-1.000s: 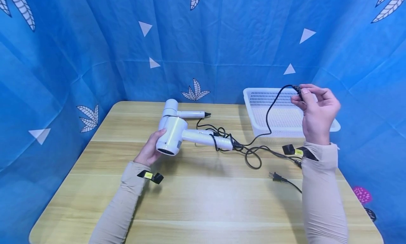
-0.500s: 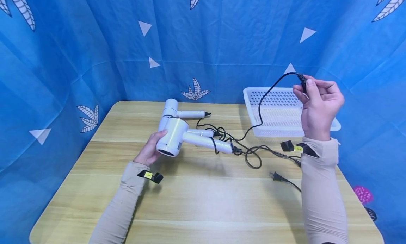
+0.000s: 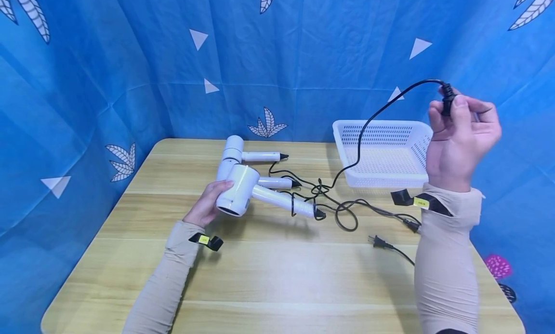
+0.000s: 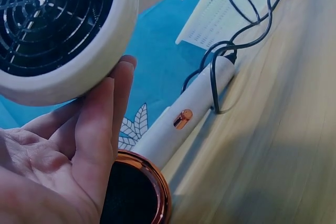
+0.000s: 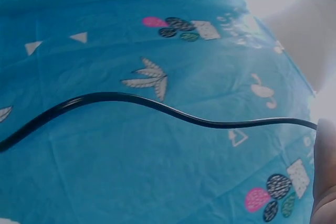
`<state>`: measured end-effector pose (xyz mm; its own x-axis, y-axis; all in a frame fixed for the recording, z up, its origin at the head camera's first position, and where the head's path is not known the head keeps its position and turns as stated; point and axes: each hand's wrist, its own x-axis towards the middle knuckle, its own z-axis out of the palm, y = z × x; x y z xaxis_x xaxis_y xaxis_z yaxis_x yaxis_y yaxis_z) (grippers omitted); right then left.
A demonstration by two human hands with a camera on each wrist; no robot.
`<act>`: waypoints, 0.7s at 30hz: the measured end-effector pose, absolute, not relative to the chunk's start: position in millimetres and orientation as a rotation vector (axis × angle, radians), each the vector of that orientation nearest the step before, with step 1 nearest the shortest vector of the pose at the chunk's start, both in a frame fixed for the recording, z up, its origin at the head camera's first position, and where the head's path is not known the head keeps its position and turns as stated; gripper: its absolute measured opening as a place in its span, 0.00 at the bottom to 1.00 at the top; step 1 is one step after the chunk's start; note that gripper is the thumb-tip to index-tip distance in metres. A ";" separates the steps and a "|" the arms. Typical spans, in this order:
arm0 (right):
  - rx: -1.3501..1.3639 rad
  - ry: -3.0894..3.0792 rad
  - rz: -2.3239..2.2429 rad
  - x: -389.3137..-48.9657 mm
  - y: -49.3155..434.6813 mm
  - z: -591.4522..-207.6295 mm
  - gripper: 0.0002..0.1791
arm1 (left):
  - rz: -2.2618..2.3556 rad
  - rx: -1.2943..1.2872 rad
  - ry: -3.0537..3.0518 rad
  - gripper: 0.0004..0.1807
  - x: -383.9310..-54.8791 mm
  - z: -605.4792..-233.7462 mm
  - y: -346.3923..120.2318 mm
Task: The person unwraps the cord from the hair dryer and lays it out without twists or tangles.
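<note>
My left hand (image 3: 207, 204) grips a white hair dryer (image 3: 237, 192) by its barrel, thumb on the near side. In the left wrist view the fingers (image 4: 97, 135) lie against the rim beside the dark round grille. The dryer's handle points right, with black cord looped round it. My right hand (image 3: 461, 136) is raised at the right and pinches the black plug (image 3: 448, 102) between thumb and fingers. From the plug a black cord (image 3: 368, 124) arcs down to a tangle near the dryer handles. In the right wrist view the cord (image 5: 157, 106) runs across the curtain.
Two more white hair dryers, a farther one (image 3: 234, 145) and a nearer one (image 3: 275, 182), lie behind the held one. A white perforated basket (image 3: 383, 180) stands at the back right. Another plug (image 3: 379, 242) and cord ends lie on the wooden table (image 3: 277, 276). A blue curtain surrounds it.
My right hand has risen and moved right with the plug, drawing the cord up from the tangle. The held dryer's handle has swung slightly down toward the front; the left hand barely shifts.
</note>
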<state>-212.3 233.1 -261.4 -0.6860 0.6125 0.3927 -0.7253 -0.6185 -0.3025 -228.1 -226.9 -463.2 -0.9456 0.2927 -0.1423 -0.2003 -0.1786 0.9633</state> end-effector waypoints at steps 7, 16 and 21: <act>0.317 -0.531 2.225 -200.0 241.0 -249.7 0.08 | 2.189 0.061 1.822 0.10 -229.8 -463.3 -226.4; 0.312 -0.456 2.188 -186.2 249.3 -242.7 0.07 | 2.248 -0.011 1.813 0.10 -232.7 -466.2 -229.3; 0.290 -0.393 2.211 -180.3 255.2 -238.1 0.08 | 2.277 -0.038 1.799 0.10 -234.1 -467.6 -231.1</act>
